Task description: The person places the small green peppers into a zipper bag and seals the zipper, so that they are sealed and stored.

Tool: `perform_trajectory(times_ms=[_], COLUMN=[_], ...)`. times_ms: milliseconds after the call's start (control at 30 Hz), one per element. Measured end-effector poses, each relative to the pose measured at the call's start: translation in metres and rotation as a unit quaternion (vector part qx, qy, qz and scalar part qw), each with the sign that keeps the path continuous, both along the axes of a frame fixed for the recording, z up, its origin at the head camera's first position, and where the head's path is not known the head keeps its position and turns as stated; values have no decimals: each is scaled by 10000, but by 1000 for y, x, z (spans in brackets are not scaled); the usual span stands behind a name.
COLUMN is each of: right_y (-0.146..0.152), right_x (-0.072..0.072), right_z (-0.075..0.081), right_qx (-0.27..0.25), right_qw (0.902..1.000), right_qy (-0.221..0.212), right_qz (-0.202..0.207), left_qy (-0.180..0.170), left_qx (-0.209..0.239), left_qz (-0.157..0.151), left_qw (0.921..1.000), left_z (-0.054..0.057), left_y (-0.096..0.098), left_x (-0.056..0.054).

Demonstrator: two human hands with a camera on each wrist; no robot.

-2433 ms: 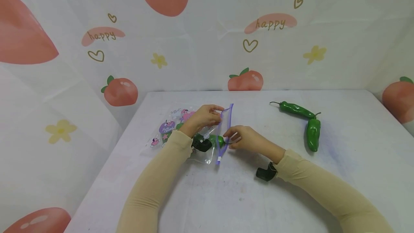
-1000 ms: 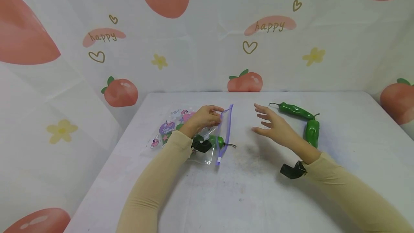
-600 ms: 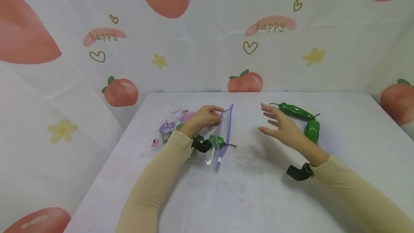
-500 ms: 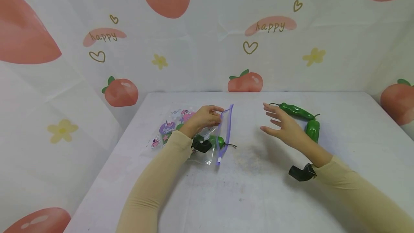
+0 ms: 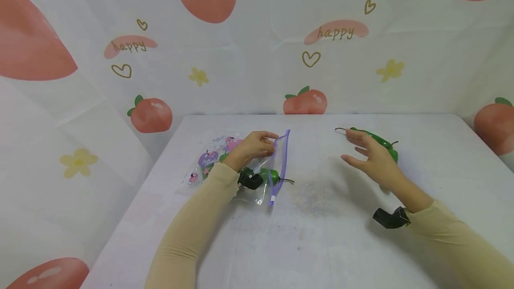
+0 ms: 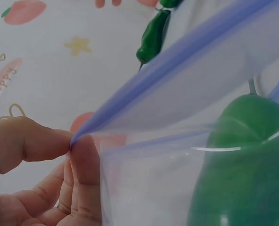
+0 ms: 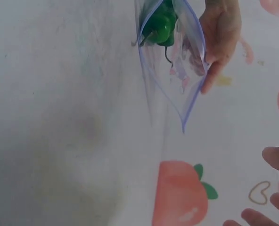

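Note:
A clear zip bag (image 5: 254, 197) with purple edging and cartoon prints lies at the left of the table. In the left wrist view, my left hand (image 6: 36, 165) pinches the purple edge at the mouth's far corner between thumb and finger. The mouth gapes in the right wrist view, with green peppers (image 7: 161, 29) inside. One bagged pepper (image 5: 274, 175) has its stem poking past the mouth. On the right, my right hand (image 5: 373, 157) hovers with spread fingers and holds nothing. It partly covers two loose green peppers: one far (image 5: 380, 139), one nearer (image 5: 394, 154).
The white table (image 5: 305, 244) ends at a printed backdrop (image 5: 249, 57) of peaches, flowers and "happy" lettering. A black wrist camera (image 5: 391, 218) sits under the right wrist, another (image 5: 250, 179) under the left.
My right hand has let go at the bag's mouth, opened and moved right to over the loose peppers. My left hand and the bag have stayed in place.

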State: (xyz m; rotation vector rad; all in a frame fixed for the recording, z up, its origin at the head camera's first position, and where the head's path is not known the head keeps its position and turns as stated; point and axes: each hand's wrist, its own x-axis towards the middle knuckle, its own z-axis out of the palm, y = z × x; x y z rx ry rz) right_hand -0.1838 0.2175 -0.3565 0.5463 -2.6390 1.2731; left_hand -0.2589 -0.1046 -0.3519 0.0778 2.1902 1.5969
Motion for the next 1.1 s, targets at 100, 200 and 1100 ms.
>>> perform_trajectory(times_ms=[100,200,1100], right_y=[6,12,57], right_x=[0,1,8], right_z=[0,0,-14], right_qx=[-22,98,497], right_qw=[9999,9996,9889], right_qy=[74,62,-952], right_qz=[-119,-271,-1023], left_qy=[6,6,15], left_qx=[-27,-32,-9], left_qz=[-5,-12,-22], left_qw=[10000,10000,10000], left_z=[1,0,0], left_y=[0,-1,0], left_x=[0,0,0])
